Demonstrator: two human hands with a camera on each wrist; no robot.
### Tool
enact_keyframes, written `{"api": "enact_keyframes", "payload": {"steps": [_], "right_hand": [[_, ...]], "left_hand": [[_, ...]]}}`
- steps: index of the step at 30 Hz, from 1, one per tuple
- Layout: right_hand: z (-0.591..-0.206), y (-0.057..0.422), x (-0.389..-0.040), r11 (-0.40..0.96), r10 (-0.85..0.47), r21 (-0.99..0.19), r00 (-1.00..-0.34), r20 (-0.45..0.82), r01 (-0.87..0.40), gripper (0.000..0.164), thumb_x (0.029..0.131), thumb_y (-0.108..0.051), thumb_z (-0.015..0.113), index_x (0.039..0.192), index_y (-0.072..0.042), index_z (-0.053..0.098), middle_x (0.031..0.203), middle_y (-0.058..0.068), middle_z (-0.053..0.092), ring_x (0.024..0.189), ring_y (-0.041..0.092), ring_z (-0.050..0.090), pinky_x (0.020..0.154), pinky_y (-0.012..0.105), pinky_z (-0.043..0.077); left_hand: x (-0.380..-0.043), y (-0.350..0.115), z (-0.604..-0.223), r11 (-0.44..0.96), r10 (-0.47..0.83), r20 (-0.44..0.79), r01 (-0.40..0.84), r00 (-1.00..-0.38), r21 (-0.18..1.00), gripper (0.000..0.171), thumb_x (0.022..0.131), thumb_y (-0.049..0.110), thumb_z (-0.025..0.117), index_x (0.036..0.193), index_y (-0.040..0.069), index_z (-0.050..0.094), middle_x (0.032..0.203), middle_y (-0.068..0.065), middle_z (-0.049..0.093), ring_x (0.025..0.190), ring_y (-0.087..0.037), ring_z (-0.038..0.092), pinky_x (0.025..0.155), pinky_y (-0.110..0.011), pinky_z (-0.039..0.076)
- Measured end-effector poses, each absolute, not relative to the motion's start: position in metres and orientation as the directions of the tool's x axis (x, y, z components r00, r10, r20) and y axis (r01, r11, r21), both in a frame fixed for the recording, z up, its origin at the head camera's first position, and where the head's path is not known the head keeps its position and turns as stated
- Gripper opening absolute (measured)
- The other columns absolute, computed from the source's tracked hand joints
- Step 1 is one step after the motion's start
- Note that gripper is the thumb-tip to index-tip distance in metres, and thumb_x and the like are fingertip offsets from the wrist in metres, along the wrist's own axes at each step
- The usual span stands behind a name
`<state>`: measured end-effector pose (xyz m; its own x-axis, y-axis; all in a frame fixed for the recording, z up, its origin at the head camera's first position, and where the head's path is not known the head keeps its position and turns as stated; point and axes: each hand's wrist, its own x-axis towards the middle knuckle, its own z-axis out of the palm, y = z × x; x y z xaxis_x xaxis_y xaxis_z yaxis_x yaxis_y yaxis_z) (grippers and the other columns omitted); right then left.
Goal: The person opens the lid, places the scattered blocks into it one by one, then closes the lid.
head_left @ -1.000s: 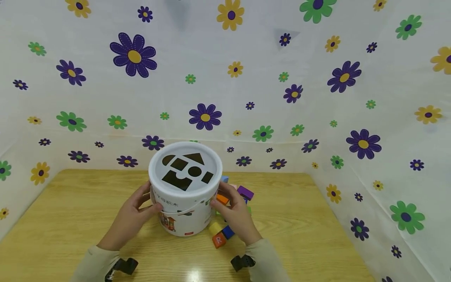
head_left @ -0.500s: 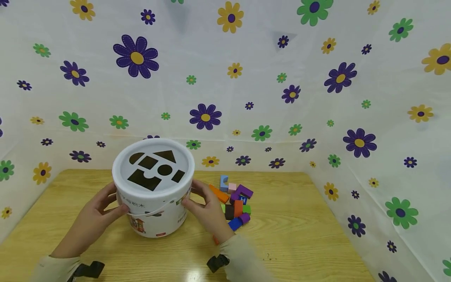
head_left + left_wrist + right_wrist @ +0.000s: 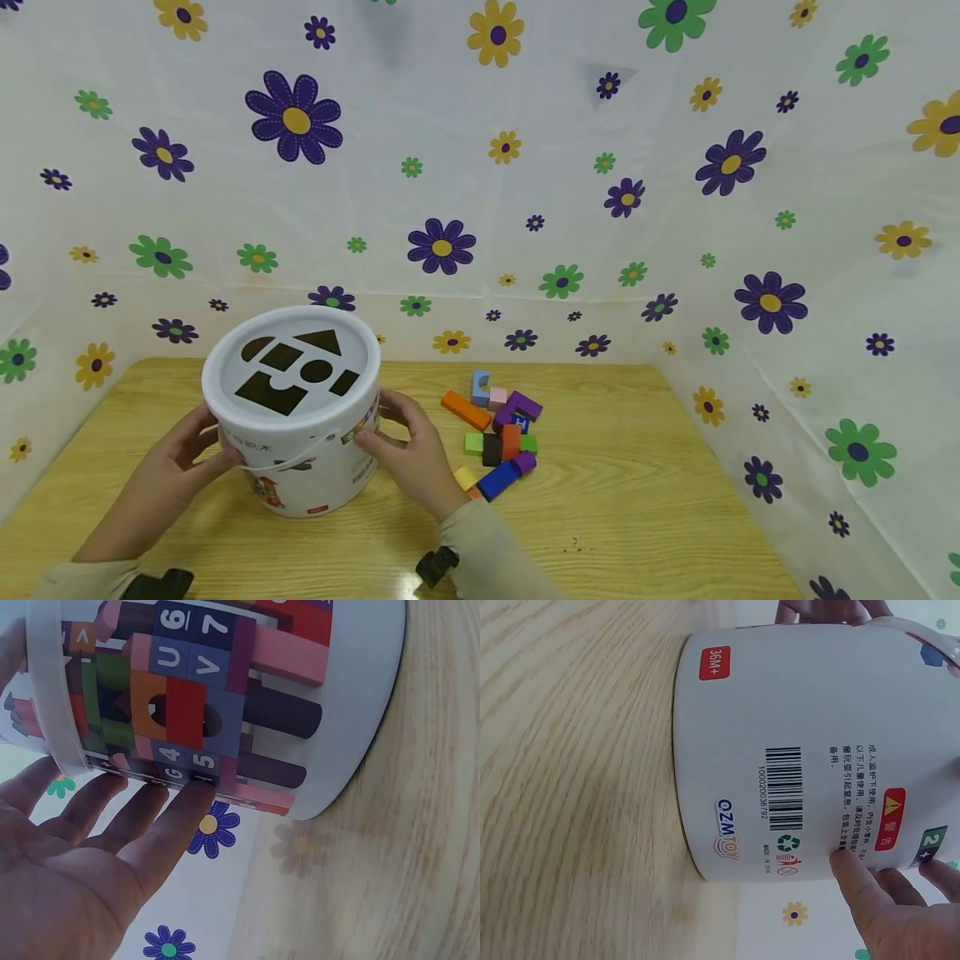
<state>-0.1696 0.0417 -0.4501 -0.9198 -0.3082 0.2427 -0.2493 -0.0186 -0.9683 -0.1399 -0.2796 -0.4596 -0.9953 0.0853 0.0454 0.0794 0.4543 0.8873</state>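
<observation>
A white lidded bucket (image 3: 322,479) stands on the wooden table at centre left in the head view. Its white lid (image 3: 225,375) has several dark cut-out shapes. My left hand (image 3: 172,475) grips the bucket's left side just below the lid, thumb toward the front. On the opposite side my right hand (image 3: 416,458) holds it in the same way. The left wrist view shows the left fingers (image 3: 165,832) against printed letter blocks on the bucket wall. A barcode and small labels face the right wrist view, where the right thumb (image 3: 855,881) presses the wall.
Loose toy blocks lie in a cluster right of the bucket: an orange bar (image 3: 466,410), a light blue arch (image 3: 480,397), a red block (image 3: 511,442), a blue block (image 3: 498,481) and several others. A flower-patterned white sheet (image 3: 555,167) hangs behind the table.
Both hands have moved the bucket left, away from the loose blocks, with a smaller shift in the last half second. More of the blocks are uncovered now.
</observation>
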Motion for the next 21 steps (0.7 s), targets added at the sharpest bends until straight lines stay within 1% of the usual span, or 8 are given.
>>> {"api": "enact_keyframes", "payload": {"steps": [1,2,5,7,11,15,19,21], "right_hand": [[-0.4496,0.0413,-0.1696,-0.019,-0.307,-0.969,-0.921,0.241,-0.247,0.053,0.098,-0.025,0.075,0.147,-0.023,0.054,0.146,-0.002,0.055,0.134,0.019,0.052,0.104,0.03,0.053],[-0.4492,0.0408,-0.1696,-0.019,-0.304,-0.969,-0.922,0.24,-0.246,0.053,0.098,-0.025,0.075,0.147,-0.023,0.055,0.145,-0.002,0.055,0.134,0.019,0.052,0.104,0.03,0.053],[-0.4484,0.0401,-0.1692,-0.015,-0.294,-0.97,-0.927,0.235,-0.241,0.053,0.098,-0.026,0.075,0.147,-0.025,0.055,0.145,-0.003,0.054,0.133,0.018,0.053,0.104,0.03,0.053],[-0.4486,0.0401,-0.1687,-0.015,-0.293,-0.969,-0.926,0.24,-0.247,0.052,0.099,-0.026,0.074,0.147,-0.024,0.054,0.145,-0.003,0.054,0.133,0.019,0.052,0.104,0.031,0.053],[-0.4493,0.0408,-0.1675,-0.023,-0.294,-0.966,-0.922,0.253,-0.258,0.052,0.099,-0.026,0.073,0.147,-0.023,0.054,0.146,-0.001,0.053,0.133,0.02,0.052,0.104,0.03,0.053],[-0.4496,0.0419,-0.1683,-0.016,-0.301,-0.968,-0.922,0.242,-0.249,0.053,0.099,-0.027,0.074,0.148,-0.024,0.053,0.146,-0.002,0.053,0.133,0.019,0.052,0.104,0.03,0.053],[-0.4472,0.0448,-0.1698,0.033,-0.311,-0.976,-0.93,0.196,-0.217,0.053,0.098,-0.031,0.074,0.147,-0.03,0.053,0.146,-0.009,0.053,0.133,0.016,0.052,0.103,0.028,0.053],[-0.4452,0.0468,-0.1701,0.059,-0.316,-0.977,-0.932,0.176,-0.204,0.053,0.098,-0.031,0.075,0.146,-0.033,0.054,0.145,-0.013,0.053,0.133,0.016,0.052,0.102,0.028,0.054]], "left_hand": [[-0.1407,-0.2798,-0.4602,0.453,0.083,0.039,0.073,-0.996,0.888,0.078,0.105,0.034,0.063,0.166,0.037,0.015,0.168,-0.015,0.024,0.138,-0.041,0.039,0.087,-0.012,0.052],[-0.1414,-0.28,-0.4607,0.45,0.083,0.035,0.069,-0.996,0.89,0.079,0.105,0.034,0.063,0.167,0.036,0.014,0.168,-0.016,0.024,0.139,-0.044,0.037,0.087,-0.012,0.052],[-0.1432,-0.2795,-0.4604,0.445,0.084,0.032,0.066,-0.996,0.893,0.079,0.105,0.035,0.062,0.167,0.035,0.013,0.169,-0.017,0.022,0.139,-0.049,0.035,0.087,-0.011,0.051],[-0.1437,-0.2789,-0.4598,0.438,0.089,0.038,0.073,-0.995,0.896,0.079,0.106,0.034,0.062,0.167,0.034,0.012,0.169,-0.017,0.022,0.139,-0.048,0.036,0.087,-0.011,0.051],[-0.1434,-0.2776,-0.4589,0.438,0.098,0.051,0.09,-0.994,0.895,0.078,0.106,0.032,0.062,0.167,0.033,0.013,0.168,-0.017,0.023,0.138,-0.041,0.038,0.088,-0.011,0.051],[-0.1436,-0.2779,-0.4581,0.452,0.113,0.066,0.111,-0.991,0.885,0.079,0.106,0.03,0.062,0.167,0.033,0.011,0.166,-0.021,0.024,0.137,-0.044,0.038,0.088,-0.011,0.051],[-0.1454,-0.2763,-0.4551,0.428,0.144,0.084,0.139,-0.986,0.893,0.087,0.105,0.024,0.065,0.166,0.039,0.006,0.165,-0.022,0.02,0.139,-0.055,0.033,0.088,-0.015,0.053],[-0.1465,-0.2739,-0.4532,0.408,0.156,0.098,0.155,-0.983,0.9,0.092,0.103,0.021,0.067,0.165,0.043,0.002,0.167,-0.018,0.016,0.142,-0.057,0.029,0.089,-0.016,0.054]]}}
